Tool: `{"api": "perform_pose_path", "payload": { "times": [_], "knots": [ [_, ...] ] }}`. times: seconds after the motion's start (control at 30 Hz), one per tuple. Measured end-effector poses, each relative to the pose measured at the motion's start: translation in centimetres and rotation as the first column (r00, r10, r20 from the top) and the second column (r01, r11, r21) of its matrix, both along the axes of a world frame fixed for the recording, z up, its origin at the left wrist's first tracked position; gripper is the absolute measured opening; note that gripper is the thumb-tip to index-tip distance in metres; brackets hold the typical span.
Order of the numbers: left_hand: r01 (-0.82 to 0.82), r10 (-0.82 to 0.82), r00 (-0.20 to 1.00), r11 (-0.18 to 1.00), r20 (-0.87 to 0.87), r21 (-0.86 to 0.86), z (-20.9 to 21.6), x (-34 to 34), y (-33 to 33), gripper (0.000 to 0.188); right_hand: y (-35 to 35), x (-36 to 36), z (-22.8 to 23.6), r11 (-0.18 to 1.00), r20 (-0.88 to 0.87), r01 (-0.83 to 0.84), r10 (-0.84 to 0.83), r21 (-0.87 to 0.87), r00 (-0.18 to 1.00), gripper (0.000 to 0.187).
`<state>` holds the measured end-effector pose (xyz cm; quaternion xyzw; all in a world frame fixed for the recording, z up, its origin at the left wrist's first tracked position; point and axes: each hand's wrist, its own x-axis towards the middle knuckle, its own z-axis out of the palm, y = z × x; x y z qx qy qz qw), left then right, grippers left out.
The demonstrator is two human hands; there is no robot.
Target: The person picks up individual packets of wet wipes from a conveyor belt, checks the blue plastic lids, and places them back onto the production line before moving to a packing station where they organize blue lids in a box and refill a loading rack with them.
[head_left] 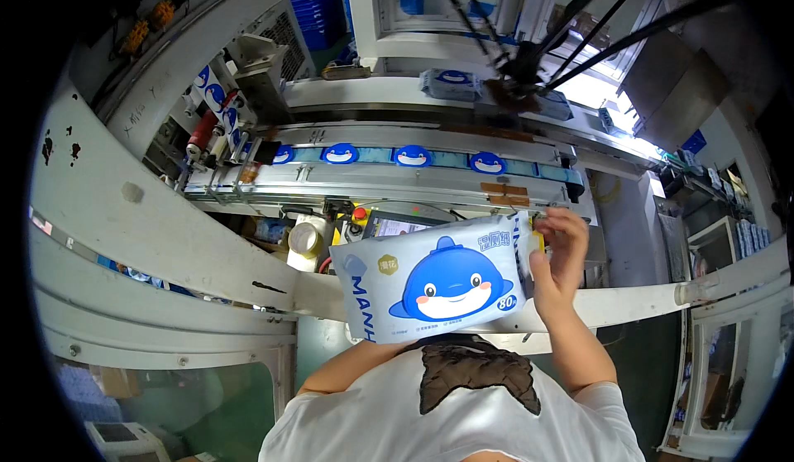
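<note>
Loosely curled, the right hand (562,251) touches the pale pack (451,284).

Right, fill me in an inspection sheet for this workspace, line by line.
Surface: conveyor belt, bearing a row of four blue whale-faced pieces, the leftmost partly hidden.
Things in hand: white wipes pack with a blue whale face, slightly tilted, in front of a control screen.
Clutter: white roll left of the screen, beside a red push button.
Hands: right hand at the pack's right end, fingers curled, firmness of grip unclear; left hand hidden by the pack.
Cables: yellow looped hose or cable right of the conveyor, too small to tell.
Surroundings: stacked blue crates behind; black rods overhead at upper right.
</note>
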<state>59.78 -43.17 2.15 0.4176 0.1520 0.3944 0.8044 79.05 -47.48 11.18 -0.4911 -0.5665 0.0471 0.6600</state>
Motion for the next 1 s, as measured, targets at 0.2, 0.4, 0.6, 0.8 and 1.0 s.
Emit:
{"api": "perform_pose_path", "payload": {
  "times": [0.2, 0.4, 0.6, 0.8, 1.0],
  "knots": [
    [0.102, -0.102, 0.994, 0.995, 0.033, 0.008, 0.6, -0.4, 0.8, 0.052, -1.5, -1.8, 5.2, 0.954, 0.82, -0.291, 0.226, -0.076, 0.526, 0.027],
    [0.136, -0.136, 0.991, 0.991, 0.014, -0.004, -0.4, -1.2, 1.3, 0.054, 0.6, -1.9, 7.1, 0.953, 0.761, -0.298, 0.229, -0.05, 0.607, 0.023],
    [0.123, -0.123, 0.992, 0.992, -0.008, -0.024, -2.7, -2.4, 1.1, 0.055, 5.1, -2.1, 10.0, 0.652, -0.075, -0.402, 0.468, -0.643, 0.88, 0.045],
    [-0.01, 0.019, 0.996, 0.995, 0.085, -0.1, -5.3, -4.2, 1.4, 0.057, 7.5, -3.4, 9.2, 0.684, -0.066, -0.405, 0.464, -0.607, 0.883, 0.047],
    [-0.395, 0.412, 0.886, 0.911, 0.214, -0.118, -0.8, -2.2, 4.2, 0.063, 9.4, -5.3, 3.5, 0.894, 0.558, -0.273, 0.437, -0.354, 0.706, 0.045]
  ]
}}
